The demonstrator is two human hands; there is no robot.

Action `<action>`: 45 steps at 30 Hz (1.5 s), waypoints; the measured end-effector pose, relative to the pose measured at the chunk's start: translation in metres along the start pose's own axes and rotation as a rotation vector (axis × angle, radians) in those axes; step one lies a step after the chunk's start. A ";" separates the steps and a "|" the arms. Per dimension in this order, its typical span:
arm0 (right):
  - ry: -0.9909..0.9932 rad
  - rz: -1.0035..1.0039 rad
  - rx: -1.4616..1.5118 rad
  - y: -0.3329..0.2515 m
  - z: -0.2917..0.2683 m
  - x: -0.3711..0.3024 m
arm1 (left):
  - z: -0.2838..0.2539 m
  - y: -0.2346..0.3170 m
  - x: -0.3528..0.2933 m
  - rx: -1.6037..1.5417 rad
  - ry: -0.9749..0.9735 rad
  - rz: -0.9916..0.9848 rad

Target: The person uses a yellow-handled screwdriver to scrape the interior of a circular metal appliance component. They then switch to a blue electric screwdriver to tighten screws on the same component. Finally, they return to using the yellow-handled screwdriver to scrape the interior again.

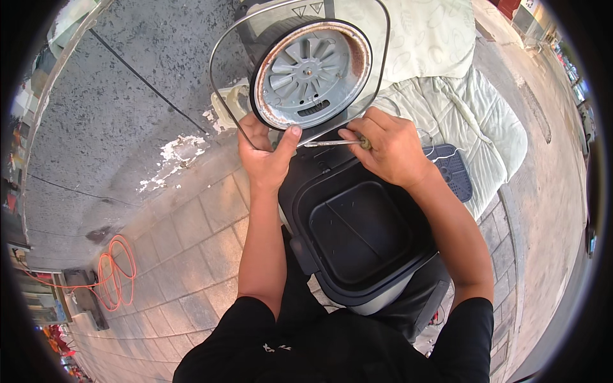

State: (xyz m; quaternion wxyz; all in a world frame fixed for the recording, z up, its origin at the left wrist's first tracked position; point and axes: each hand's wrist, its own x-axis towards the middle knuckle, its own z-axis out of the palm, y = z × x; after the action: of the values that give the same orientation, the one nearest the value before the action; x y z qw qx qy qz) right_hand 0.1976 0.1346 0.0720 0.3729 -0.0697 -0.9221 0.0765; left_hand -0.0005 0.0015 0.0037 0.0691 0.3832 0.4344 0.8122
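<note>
A round metal housing (357, 60) with rusty rims and a finned fan wheel (306, 71) tilts toward me at the top. Around it stands a large bent metal rod loop (220, 96). My left hand (268, 150) grips the loop's lower left part, thumb up beside the housing's edge and the other fingers partly behind. In my right hand (391, 143) is a screwdriver (332, 143). Its shaft points left, with the tip close to the lower part of the loop; whether they touch I cannot tell. Below both hands a black square tub (351, 230) opens upward.
Pale quilted cloth (469, 121) spreads behind and to the right, with a dark perforated plate (450, 171) on it. At left are a grey speckled wall (128, 96) with peeling paint and a coiled orange cord (115, 274) over grey paving (185, 230).
</note>
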 end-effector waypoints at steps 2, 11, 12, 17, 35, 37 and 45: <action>-0.076 0.043 -0.005 -0.006 -0.008 -0.015 | 0.000 0.000 -0.001 -0.010 0.002 -0.006; -0.249 0.558 0.213 -0.027 -0.028 -0.036 | -0.007 0.006 0.001 -0.020 0.021 -0.062; -0.249 0.562 0.236 -0.030 -0.032 -0.035 | -0.007 0.006 0.002 -0.023 0.019 -0.054; -0.334 0.654 0.426 -0.048 -0.047 -0.024 | -0.005 0.012 0.005 -0.055 0.017 -0.048; -0.108 0.778 0.588 -0.077 -0.066 -0.021 | 0.001 0.035 0.021 -0.071 -0.007 -0.037; -0.010 0.714 0.574 -0.076 -0.063 -0.021 | 0.001 0.039 0.022 -0.060 -0.021 -0.048; 0.190 0.737 0.543 -0.074 -0.065 -0.002 | 0.001 0.034 0.024 -0.003 -0.104 -0.018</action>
State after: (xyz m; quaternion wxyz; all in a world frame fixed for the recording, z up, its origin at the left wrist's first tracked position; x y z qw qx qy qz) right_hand 0.2395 0.0680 0.1309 0.4086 -0.2991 -0.7441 0.4359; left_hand -0.0088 -0.0079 0.0437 0.0995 0.4209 0.4324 0.7912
